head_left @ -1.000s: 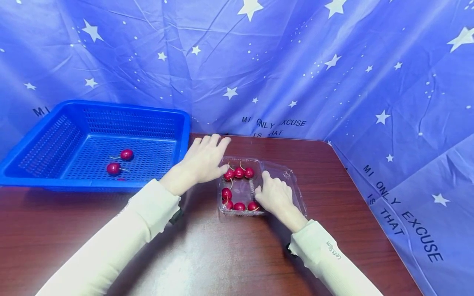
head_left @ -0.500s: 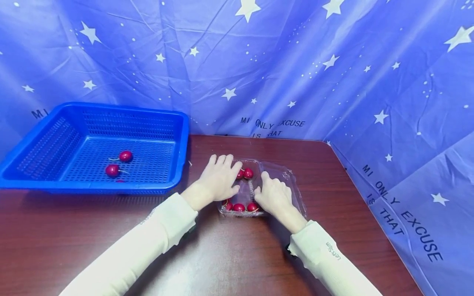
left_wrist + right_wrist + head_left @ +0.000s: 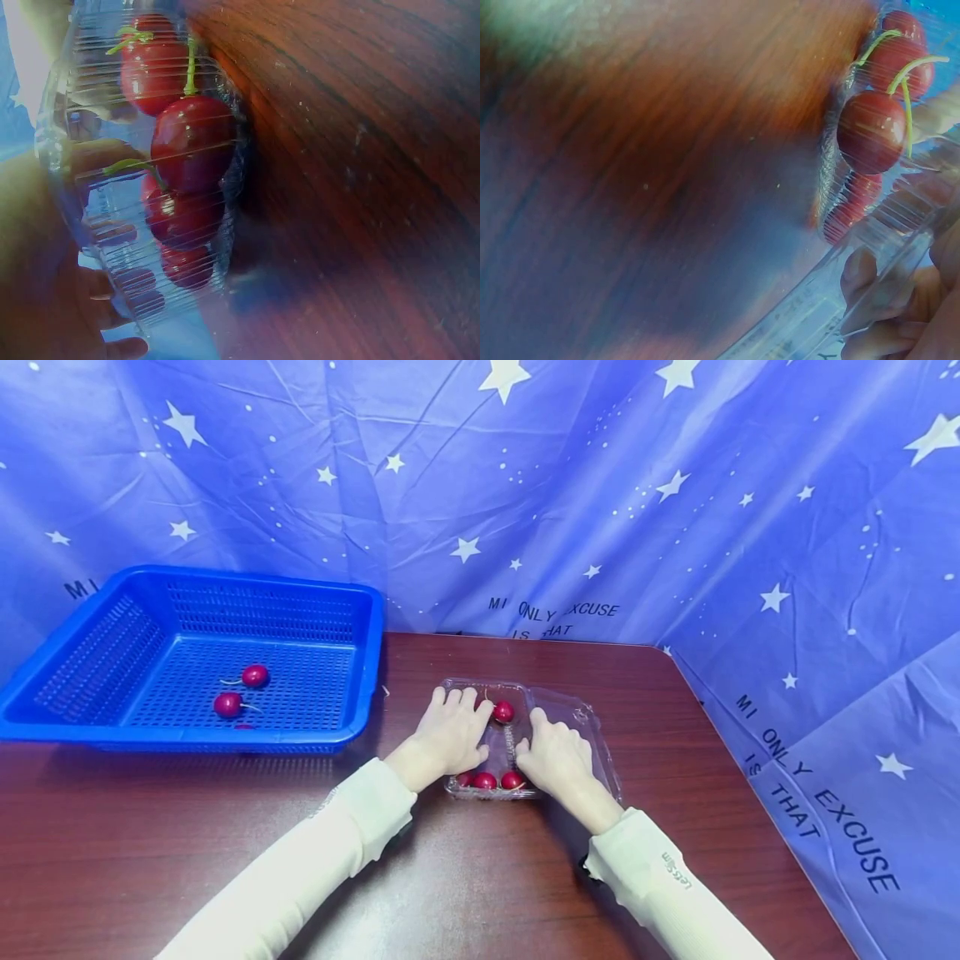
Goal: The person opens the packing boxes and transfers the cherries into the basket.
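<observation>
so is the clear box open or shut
Open: the clear box has its lid folded out to the right, with no lid over the cherries inside.

Cherries (image 3: 504, 712) glossy deep red; stems (image 3: 190, 67) yellow-green. Box (image 3: 497, 742), frame centre: clear, colourless. Basket (image 3: 258, 610), left of frame: bright blue, gridded with holes. Surface (image 3: 450, 877) red-brown, streaked grain. Backdrop (image 3: 442, 485) violet-blue, white stars (image 3: 182, 424) and dots, black lettering (image 3: 851, 835) at right. My sleeves (image 3: 285, 877), bottom: off-white.
</observation>
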`<state>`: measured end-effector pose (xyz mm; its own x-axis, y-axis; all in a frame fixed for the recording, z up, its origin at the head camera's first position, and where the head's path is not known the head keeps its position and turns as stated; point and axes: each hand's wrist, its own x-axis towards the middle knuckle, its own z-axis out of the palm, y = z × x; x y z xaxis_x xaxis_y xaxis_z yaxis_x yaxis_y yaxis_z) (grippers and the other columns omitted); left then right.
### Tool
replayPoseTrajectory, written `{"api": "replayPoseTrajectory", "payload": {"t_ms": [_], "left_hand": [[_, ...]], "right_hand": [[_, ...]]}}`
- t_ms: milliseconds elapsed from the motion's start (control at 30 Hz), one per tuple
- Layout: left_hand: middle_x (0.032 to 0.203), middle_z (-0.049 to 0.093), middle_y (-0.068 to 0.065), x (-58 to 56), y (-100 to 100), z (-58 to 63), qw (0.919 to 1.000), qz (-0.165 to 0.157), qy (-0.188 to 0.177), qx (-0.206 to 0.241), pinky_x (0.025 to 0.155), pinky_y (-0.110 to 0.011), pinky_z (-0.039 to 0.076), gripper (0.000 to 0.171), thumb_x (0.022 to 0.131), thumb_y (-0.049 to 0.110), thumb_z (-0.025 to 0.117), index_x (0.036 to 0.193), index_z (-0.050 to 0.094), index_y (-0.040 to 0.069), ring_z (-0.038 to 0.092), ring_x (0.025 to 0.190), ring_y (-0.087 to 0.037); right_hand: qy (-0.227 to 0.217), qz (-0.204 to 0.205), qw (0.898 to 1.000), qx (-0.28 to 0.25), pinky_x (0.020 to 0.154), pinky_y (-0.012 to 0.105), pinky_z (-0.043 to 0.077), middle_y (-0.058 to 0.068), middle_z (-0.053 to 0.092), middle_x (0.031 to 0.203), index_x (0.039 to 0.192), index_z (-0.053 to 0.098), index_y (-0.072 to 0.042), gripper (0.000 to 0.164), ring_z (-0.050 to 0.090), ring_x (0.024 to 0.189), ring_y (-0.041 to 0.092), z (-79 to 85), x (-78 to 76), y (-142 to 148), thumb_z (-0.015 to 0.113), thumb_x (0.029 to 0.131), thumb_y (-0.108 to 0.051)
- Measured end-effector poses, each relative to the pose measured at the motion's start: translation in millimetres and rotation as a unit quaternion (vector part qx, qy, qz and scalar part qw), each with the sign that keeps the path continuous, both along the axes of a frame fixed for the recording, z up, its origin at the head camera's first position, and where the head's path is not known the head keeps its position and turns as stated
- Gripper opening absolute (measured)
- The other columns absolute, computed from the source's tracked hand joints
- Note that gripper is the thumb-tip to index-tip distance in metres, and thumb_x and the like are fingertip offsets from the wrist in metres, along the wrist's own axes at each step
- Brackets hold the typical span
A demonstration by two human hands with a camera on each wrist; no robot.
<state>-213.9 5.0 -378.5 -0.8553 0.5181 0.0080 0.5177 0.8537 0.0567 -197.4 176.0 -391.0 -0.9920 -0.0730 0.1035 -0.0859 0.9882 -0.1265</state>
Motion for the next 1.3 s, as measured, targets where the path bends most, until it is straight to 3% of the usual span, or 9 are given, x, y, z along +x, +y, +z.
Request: {"api": "replayPoseTrajectory", "payload": {"t_ms": [333,567,900,1100,1300], "left_hand": [[0.125,0.057,-0.015,0.2,2,-12.9,0.9994,-0.003,0.022,-0.026,0.107,-0.056,0.028,0.065,0.084,0.044,0.061,0.139,0.046,0.011,0.053,0.115,-0.033],[0.128,0.057,-0.015,0.0,4,-15.2,0.9993,0.004,0.016,-0.035,0.109,-0.057,0.025,0.068,0.085,0.042,0.062,0.142,0.042,0.011,0.054,0.117,-0.034],[0.120,0.062,-0.016,3.2,3,-16.6,0.9990,0.005,0.034,-0.027,0.108,-0.057,0.027,0.067,0.082,0.034,0.067,0.138,0.041,0.007,0.059,0.107,-0.033],[0.113,0.065,-0.015,4.0,3,-18.6,0.9977,-0.002,0.066,-0.016,0.104,-0.056,0.031,0.059,0.081,0.031,0.067,0.131,0.046,0.008,0.061,0.102,-0.033],[0.107,0.067,-0.012,5.1,2,-18.9,0.9948,-0.015,0.097,-0.025,0.098,-0.052,0.035,0.049,0.084,0.045,0.066,0.119,0.060,0.012,0.059,0.099,-0.030]], "right_hand": [[0.000,0.000,1.000,0.000,0.052,0.055,0.051,0.025,0.070,0.076,0.096,0.054,-0.004,0.027,0.065,0.066,0.043,1.1,0.1,-1,0.060,0.079,-0.025],[-0.006,-0.003,1.000,-0.001,0.053,0.055,0.051,0.025,0.071,0.077,0.098,0.054,-0.004,0.028,0.065,0.067,0.043,1.5,0.3,-1,0.059,0.080,-0.025],[0.000,-0.005,1.000,-0.001,0.052,0.055,0.051,0.025,0.071,0.076,0.095,0.054,-0.004,0.026,0.064,0.066,0.043,1.3,0.8,-1,0.059,0.080,-0.025],[-0.002,-0.005,1.000,-0.002,0.052,0.055,0.051,0.025,0.071,0.077,0.095,0.053,-0.004,0.027,0.065,0.067,0.044,1.7,0.4,-2,0.059,0.080,-0.025],[-0.005,-0.006,1.000,-0.001,0.052,0.055,0.051,0.026,0.071,0.078,0.096,0.054,-0.003,0.028,0.065,0.068,0.044,1.8,0.6,-2,0.059,0.080,-0.025]]}}
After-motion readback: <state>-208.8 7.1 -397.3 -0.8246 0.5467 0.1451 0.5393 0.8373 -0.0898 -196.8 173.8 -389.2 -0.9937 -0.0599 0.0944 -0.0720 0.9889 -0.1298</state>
